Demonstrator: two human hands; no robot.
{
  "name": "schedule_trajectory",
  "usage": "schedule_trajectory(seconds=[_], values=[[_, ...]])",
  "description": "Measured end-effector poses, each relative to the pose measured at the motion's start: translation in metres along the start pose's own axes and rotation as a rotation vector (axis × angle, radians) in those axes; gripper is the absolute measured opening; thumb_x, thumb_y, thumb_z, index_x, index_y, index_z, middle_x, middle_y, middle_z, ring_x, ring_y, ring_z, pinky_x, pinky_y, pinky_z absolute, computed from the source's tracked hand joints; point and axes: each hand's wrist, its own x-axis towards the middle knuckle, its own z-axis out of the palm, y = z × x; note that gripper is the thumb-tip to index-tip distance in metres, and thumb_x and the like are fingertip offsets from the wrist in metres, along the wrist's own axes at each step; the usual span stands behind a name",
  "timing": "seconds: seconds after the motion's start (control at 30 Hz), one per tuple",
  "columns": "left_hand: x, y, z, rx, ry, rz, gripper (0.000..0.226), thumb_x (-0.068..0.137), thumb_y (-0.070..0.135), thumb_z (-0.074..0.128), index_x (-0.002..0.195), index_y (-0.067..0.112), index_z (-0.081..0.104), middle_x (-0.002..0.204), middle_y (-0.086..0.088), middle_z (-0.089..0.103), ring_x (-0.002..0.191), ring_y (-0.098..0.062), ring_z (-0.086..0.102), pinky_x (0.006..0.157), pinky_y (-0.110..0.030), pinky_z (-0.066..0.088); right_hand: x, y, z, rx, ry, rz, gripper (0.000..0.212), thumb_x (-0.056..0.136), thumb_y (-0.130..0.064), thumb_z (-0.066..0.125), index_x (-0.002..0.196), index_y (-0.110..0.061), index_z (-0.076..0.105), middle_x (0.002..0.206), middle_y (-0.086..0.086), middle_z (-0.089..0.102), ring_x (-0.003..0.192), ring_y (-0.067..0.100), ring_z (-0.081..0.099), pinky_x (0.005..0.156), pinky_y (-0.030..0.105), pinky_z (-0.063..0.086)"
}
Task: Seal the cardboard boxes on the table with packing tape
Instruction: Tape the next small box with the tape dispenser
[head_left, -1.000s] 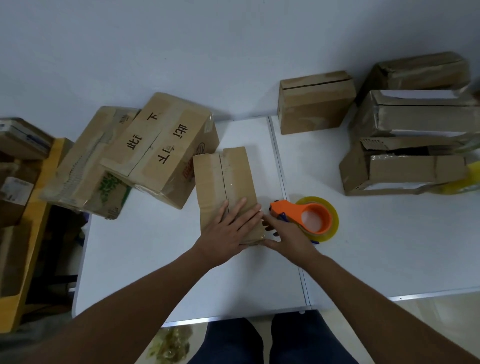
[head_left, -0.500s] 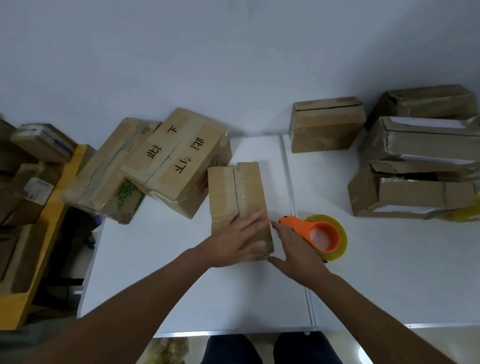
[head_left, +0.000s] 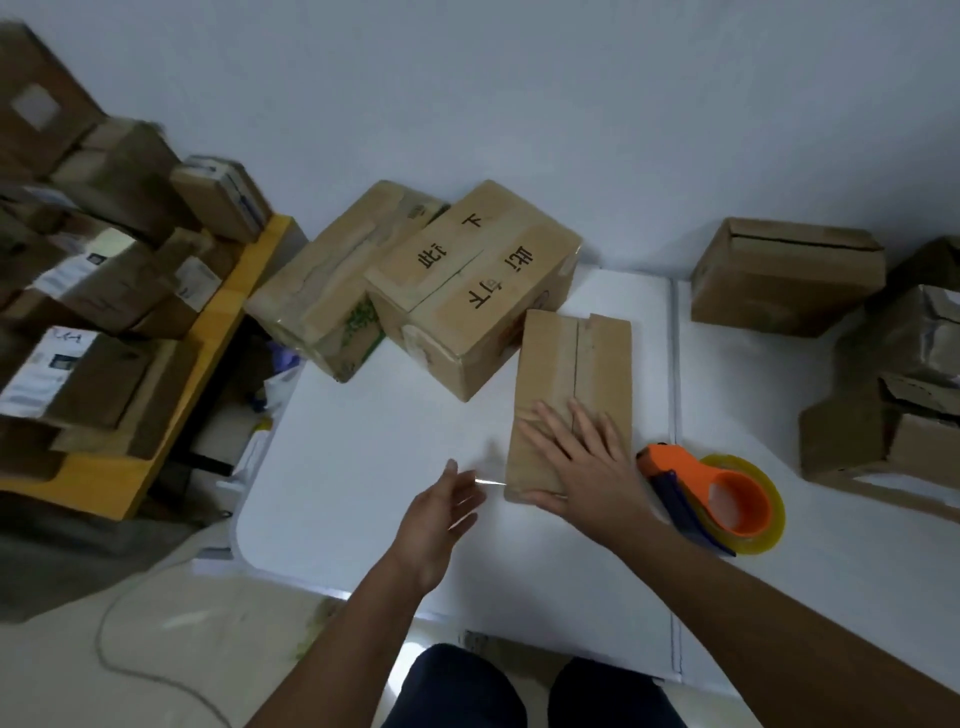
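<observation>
The right hand (head_left: 582, 462) lies flat, fingers spread, on the near end of the narrow cardboard box (head_left: 574, 384) at the middle of the white table (head_left: 363, 467). The left hand (head_left: 441, 514) hovers just off the box at its 8 o'clock — fingers loose and apart, gripping nothing. At the box's 4 o'clock the orange tape dispenser (head_left: 717, 499) rests on the table. At 10 o'clock sits a bigger box with black characters (head_left: 467, 291) — touching the narrow one's far corner. More boxes (head_left: 784, 275) stand at 2 o'clock.
</observation>
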Motion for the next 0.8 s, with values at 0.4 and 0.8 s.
schedule_trajectory(seconds=[0.4, 0.8], values=[[-0.002, -0.012, 0.008, 0.012, 0.052, 0.236, 0.011, 0.093, 0.018, 0.068, 0.095, 0.008, 0.073, 0.084, -0.003, 0.069, 0.086, -0.017, 0.061, 0.097, -0.035, 0.05, -0.011, -0.016, 0.012, 0.001, 0.089, 0.081, 0.08, 0.089, -0.075, 0.031, 0.154, -0.03, 0.023, 0.163, -0.004, 0.015, 0.15, 0.031, 0.012, 0.117, 0.056, 0.015], [0.014, -0.02, 0.039, 0.265, 0.152, 0.309, 0.012, 0.101, 0.02, 0.055, 0.092, 0.017, 0.063, 0.094, 0.005, 0.068, 0.09, -0.011, 0.061, 0.081, -0.021, 0.046, -0.01, -0.015, 0.015, -0.004, 0.07, 0.097, 0.081, 0.088, -0.076, 0.029, 0.155, -0.032, 0.015, 0.164, -0.005, 0.008, 0.15, 0.029, 0.006, 0.118, 0.055, 0.012]])
